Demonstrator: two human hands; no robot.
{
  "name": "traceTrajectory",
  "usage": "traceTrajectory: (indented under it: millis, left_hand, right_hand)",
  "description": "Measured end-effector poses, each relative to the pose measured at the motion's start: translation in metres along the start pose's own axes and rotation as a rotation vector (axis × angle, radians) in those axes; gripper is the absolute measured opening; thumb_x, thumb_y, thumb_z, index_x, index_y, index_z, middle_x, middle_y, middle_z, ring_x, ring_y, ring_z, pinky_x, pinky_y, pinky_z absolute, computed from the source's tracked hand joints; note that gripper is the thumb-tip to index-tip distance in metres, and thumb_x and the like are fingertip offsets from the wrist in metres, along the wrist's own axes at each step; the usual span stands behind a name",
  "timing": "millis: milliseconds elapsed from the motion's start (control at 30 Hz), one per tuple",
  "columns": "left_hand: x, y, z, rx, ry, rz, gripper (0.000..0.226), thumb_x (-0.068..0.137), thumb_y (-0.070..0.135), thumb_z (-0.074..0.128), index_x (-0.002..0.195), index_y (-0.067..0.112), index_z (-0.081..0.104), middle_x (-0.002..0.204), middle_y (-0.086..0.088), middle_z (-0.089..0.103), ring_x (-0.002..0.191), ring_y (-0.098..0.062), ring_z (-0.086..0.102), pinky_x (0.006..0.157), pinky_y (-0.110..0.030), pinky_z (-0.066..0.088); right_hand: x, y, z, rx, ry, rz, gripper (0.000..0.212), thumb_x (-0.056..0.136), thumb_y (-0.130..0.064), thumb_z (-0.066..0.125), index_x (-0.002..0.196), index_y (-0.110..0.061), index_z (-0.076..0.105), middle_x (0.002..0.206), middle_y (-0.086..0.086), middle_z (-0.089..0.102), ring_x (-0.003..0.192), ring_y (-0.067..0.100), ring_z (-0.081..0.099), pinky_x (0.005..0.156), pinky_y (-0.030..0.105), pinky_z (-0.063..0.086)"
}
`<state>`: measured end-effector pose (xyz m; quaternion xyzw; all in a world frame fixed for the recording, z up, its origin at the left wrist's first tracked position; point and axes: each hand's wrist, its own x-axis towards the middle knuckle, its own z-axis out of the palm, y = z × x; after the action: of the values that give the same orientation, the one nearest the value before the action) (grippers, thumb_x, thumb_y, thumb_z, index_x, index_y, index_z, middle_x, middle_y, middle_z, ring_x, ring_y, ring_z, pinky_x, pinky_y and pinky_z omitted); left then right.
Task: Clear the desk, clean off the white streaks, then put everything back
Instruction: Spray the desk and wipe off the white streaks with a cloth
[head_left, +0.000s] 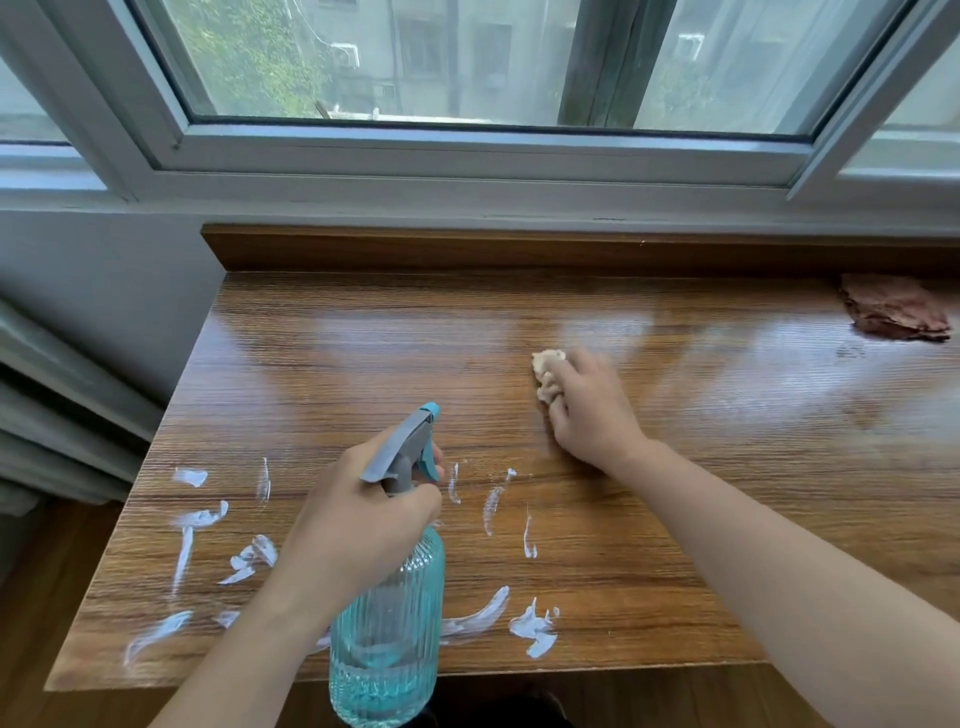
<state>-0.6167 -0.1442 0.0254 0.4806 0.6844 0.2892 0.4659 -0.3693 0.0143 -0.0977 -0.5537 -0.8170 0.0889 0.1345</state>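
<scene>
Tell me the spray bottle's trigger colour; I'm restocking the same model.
Teal trigger on a grey spray head, above a clear ribbed spray bottle; clearest in the head view.

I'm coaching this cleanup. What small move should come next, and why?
Probably slide the right hand and its cloth toward the near-left white streaks. The cloth sits on streak-free wood, while the left hand holds the spray bottle over them.

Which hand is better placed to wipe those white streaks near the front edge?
Probably the right hand: it already holds the cloth, while the left hand grips the spray bottle.
</scene>
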Motion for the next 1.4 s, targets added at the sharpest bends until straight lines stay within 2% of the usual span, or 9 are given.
traceTrajectory:
  millis: [167, 333, 467, 633, 733, 933, 1100, 1233, 1400]
  left_hand:
    - [0.000, 0.002, -0.003, -0.027, -0.001, -0.016, 0.027, 0.086, 0.005, 0.058, 0.093, 0.029, 0.067, 0.059, 0.005, 0.045, 0.048, -0.014, 0.033, 0.054, -0.037, 0.035]
    - [-0.004, 0.001, -0.005, -0.016, 0.007, -0.003, 0.027, 0.087, 0.006, 0.060, 0.092, 0.032, 0.066, 0.078, -0.016, 0.060, 0.048, -0.011, 0.035, 0.054, -0.037, 0.037]
    - [-0.008, -0.005, -0.002, -0.006, 0.040, -0.036, 0.026, 0.088, 0.006, 0.061, 0.092, 0.030, 0.069, 0.070, -0.005, 0.059, 0.050, -0.013, 0.040, 0.052, -0.036, 0.041]
    - [-0.017, -0.013, -0.002, -0.024, 0.051, -0.039, 0.028, 0.086, 0.005, 0.062, 0.093, 0.031, 0.068, 0.099, -0.022, 0.070, 0.049, -0.013, 0.036, 0.053, -0.037, 0.037]
    - [-0.024, -0.016, 0.000, -0.050, 0.069, -0.031, 0.025, 0.084, 0.009, 0.061, 0.095, 0.031, 0.068, 0.089, -0.023, 0.067, 0.049, -0.014, 0.035, 0.054, -0.038, 0.036]
    - [-0.036, -0.022, 0.004, -0.122, 0.082, -0.061, 0.027, 0.075, 0.015, 0.057, 0.094, 0.030, 0.069, 0.057, 0.013, 0.047, 0.049, -0.011, 0.034, 0.057, -0.040, 0.036]
    - [-0.044, -0.029, 0.007, -0.072, 0.114, -0.087, 0.033, 0.084, 0.005, 0.058, 0.084, 0.037, 0.064, 0.052, 0.015, 0.035, 0.053, -0.015, 0.031, 0.056, -0.040, 0.038]
    - [-0.050, -0.034, 0.005, -0.071, 0.121, -0.080, 0.022, 0.075, 0.015, 0.057, 0.095, 0.021, 0.063, 0.069, -0.001, 0.039, 0.060, -0.021, 0.032, 0.057, -0.041, 0.036]
    - [-0.054, -0.034, 0.005, -0.062, 0.139, -0.073, 0.022, 0.081, 0.009, 0.057, 0.093, 0.025, 0.065, 0.067, 0.001, 0.040, 0.057, -0.020, 0.032, 0.056, -0.040, 0.038]
  right_hand:
    - [-0.065, -0.023, -0.010, 0.147, -0.216, -0.442, 0.048, 0.091, -0.011, 0.058, 0.139, -0.015, 0.054, 0.133, 0.004, 0.049, 0.114, 0.024, 0.043, 0.100, 0.031, 0.039]
    - [-0.011, 0.005, -0.012, 0.152, -0.023, -0.097, 0.041, 0.090, -0.009, 0.062, 0.131, -0.014, 0.061, 0.118, 0.010, 0.055, 0.111, 0.029, 0.047, 0.096, 0.041, 0.044]
    - [-0.001, 0.002, 0.001, 0.027, 0.014, 0.006, 0.041, 0.093, -0.018, 0.053, 0.135, -0.016, 0.055, 0.124, 0.006, 0.052, 0.113, 0.030, 0.046, 0.100, 0.044, 0.042]
    - [-0.079, -0.049, 0.002, 0.178, -0.213, -0.440, 0.048, 0.090, -0.016, 0.056, 0.138, -0.019, 0.052, 0.130, 0.001, 0.047, 0.112, 0.023, 0.043, 0.097, 0.034, 0.041]
    - [-0.080, -0.043, -0.003, 0.137, -0.280, -0.603, 0.048, 0.092, -0.017, 0.060, 0.139, -0.018, 0.053, 0.125, 0.002, 0.048, 0.109, 0.020, 0.043, 0.093, 0.028, 0.039]
    - [0.003, -0.035, 0.009, 0.035, -0.053, -0.077, 0.030, 0.094, -0.016, 0.054, 0.123, -0.013, 0.058, 0.112, 0.009, 0.048, 0.105, 0.033, 0.046, 0.086, 0.042, 0.043]
    - [-0.045, -0.074, 0.007, 0.150, -0.208, -0.420, 0.045, 0.089, -0.013, 0.056, 0.134, -0.020, 0.056, 0.130, 0.006, 0.050, 0.114, 0.025, 0.041, 0.096, 0.039, 0.040]
    - [-0.084, -0.065, -0.001, 0.171, -0.328, -0.688, 0.044, 0.089, -0.012, 0.059, 0.132, -0.022, 0.058, 0.124, 0.002, 0.051, 0.107, 0.021, 0.045, 0.090, 0.029, 0.040]
    - [-0.017, -0.065, 0.016, 0.122, -0.106, -0.290, 0.042, 0.089, -0.011, 0.058, 0.130, -0.016, 0.060, 0.118, 0.009, 0.053, 0.102, 0.028, 0.042, 0.089, 0.048, 0.047]
